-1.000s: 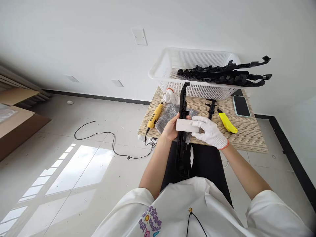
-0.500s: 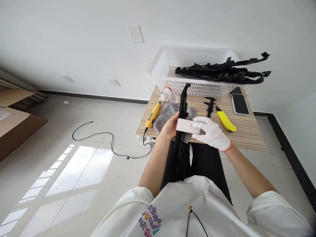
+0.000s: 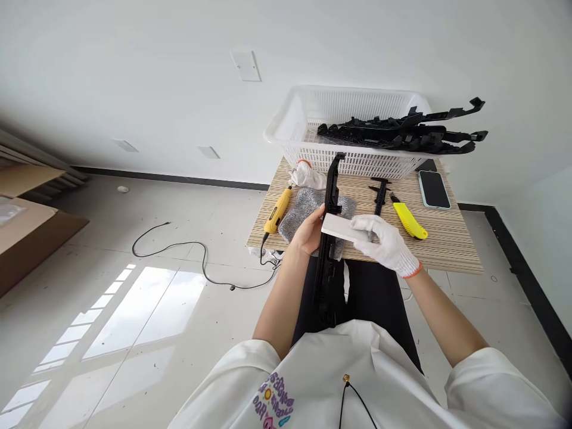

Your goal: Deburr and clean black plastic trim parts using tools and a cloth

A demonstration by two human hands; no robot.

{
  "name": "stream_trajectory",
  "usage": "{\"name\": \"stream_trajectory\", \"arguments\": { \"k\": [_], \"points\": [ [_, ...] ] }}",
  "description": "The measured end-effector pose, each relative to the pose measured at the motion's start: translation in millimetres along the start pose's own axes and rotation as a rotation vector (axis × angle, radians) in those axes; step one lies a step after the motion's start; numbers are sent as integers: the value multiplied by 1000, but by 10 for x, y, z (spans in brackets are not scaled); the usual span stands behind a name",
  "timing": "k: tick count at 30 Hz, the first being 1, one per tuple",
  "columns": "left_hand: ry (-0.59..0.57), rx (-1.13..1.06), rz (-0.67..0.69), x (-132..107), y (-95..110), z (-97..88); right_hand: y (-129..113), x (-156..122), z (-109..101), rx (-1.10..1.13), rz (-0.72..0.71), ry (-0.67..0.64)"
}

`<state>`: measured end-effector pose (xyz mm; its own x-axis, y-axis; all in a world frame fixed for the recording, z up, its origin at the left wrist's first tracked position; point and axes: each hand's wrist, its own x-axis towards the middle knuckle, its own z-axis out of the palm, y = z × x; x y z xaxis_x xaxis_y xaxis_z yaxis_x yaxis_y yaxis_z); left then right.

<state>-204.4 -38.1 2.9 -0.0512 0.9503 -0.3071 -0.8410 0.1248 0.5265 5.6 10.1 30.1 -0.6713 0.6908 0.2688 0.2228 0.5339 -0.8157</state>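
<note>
Bare and wrapped round a long black plastic trim part, my left hand holds it lengthwise over my lap. The part's far end points at the basket and its near end reaches down to my legs. My right hand, in a white knit glove with an orange cuff, grips a flat whitish block between thumb and fingers. That block lies across the middle of the black part; whether it touches cannot be told. Beneath them is a grey cloth on the table.
A white plastic basket with several black trim parts stands at the table's back. On the wooden table lie a yellow corded tool, a crumpled glove, black calipers, a yellow utility knife and a phone. A cable trails over the floor.
The whitish block has tilted, its right end now lower and nearer me, as my gloved right hand turned slightly. My left hand and the black part have barely moved.
</note>
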Motion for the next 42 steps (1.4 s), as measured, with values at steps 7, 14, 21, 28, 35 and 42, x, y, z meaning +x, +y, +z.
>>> {"name": "stream_trajectory", "arguments": {
  "k": [7, 14, 21, 28, 35, 42],
  "points": [
    [35, 13, -16, -22, 15, 37, -144, 166, 163, 549, 638, 19],
    [90, 26, -27, -34, 21, 42, -161, 282, 223, 535, 718, 1],
    [68, 36, -38, -45, 17, 41, -106, 224, 188, 439, 643, -62],
    [61, 30, -22, -17, 8, -2, -45, 251, 196, 442, 640, -35],
    [44, 28, -17, -25, 6, 10, -55, 276, 156, 458, 601, 11],
    [67, 55, 10, -32, 9, 18, 4, 296, 151, 456, 595, -13]
  ]
}}
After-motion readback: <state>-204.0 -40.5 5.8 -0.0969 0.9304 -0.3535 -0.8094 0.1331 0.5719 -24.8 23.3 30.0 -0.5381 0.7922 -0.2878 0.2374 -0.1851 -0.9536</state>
